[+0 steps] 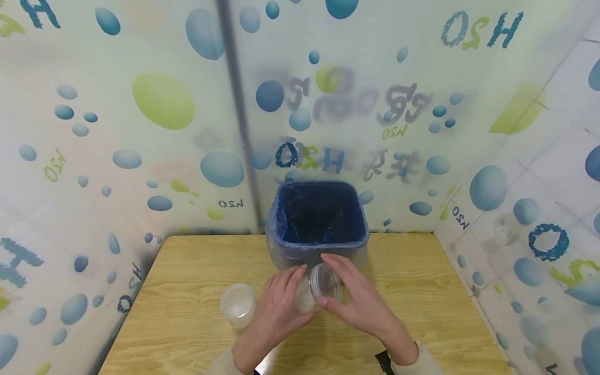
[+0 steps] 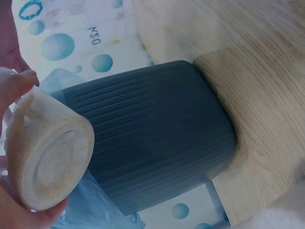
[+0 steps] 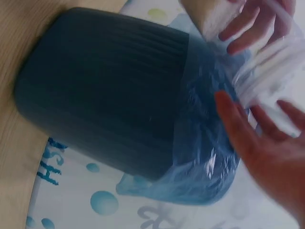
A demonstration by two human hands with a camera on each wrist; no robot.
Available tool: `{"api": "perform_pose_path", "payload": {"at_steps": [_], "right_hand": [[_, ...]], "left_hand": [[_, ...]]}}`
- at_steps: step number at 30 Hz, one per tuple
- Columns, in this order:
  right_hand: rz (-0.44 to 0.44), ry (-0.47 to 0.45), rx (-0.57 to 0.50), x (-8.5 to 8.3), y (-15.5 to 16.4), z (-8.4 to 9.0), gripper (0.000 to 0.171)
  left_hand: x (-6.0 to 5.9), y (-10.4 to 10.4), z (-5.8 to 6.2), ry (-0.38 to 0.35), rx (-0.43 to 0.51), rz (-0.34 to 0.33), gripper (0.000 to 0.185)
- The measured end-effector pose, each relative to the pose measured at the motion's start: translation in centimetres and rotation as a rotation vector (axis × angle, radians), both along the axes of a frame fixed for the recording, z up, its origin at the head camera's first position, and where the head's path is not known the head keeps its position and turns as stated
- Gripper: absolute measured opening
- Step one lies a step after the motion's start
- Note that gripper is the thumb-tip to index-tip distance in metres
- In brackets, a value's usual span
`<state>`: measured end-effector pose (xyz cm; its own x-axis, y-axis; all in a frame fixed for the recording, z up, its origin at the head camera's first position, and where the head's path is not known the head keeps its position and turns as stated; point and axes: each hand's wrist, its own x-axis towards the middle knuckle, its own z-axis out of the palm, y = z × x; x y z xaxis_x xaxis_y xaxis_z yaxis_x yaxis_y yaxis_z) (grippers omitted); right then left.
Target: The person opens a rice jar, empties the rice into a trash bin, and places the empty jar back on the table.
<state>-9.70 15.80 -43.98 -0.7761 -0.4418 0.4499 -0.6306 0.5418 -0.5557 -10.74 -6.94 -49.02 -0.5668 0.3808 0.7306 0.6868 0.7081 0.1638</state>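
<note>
Both hands (image 1: 319, 307) partly hide the clear jar (image 1: 315, 289), its contents blurred.

You face a light wooden table (image 1: 422, 291) hemmed in by bubble-printed white walls (image 1: 140, 130) on three sides.

Table (image 1: 187, 291): light wood, visible grain, matt finish. Bin (image 2: 157, 138): dark grey plastic, fine ribbed sides, matt. Bin liner (image 3: 205, 157): thin blue plastic film, crinkled, glossy. Jar (image 2: 47, 157): clear plastic, smooth, pale grainy contents inside. Lid (image 1: 325, 281): transparent plastic, ridged rim. Second jar (image 1: 238, 304): clear plastic, frosted look.
</note>
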Motion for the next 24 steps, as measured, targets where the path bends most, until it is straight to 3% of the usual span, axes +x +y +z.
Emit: {"api": "perform_pose_path", "payload": {"at_steps": [4, 10, 16, 24], "right_hand": [[-0.144, -0.031, -0.022, 0.2, -0.9, 0.2, 0.068], [-0.26, -0.105, 0.056, 0.4, -1.6, 0.6, 0.069], [-0.284, -0.205, 0.061, 0.4, -1.9, 0.9, 0.069], [-0.239, -0.262, -0.012, 0.4, -1.6, 0.9, 0.069]], "left_hand": [[0.1, 0.1, -0.1, -0.001, -0.01, 0.031, 0.103], [0.2, 0.3, -0.2, 0.0, -0.006, 0.053, 0.103], [0.2, 0.4, -0.2, 0.012, -0.002, 0.063, 0.103], [0.2, 0.3, -0.1, -0.007, -0.023, 0.064, 0.103]]}}
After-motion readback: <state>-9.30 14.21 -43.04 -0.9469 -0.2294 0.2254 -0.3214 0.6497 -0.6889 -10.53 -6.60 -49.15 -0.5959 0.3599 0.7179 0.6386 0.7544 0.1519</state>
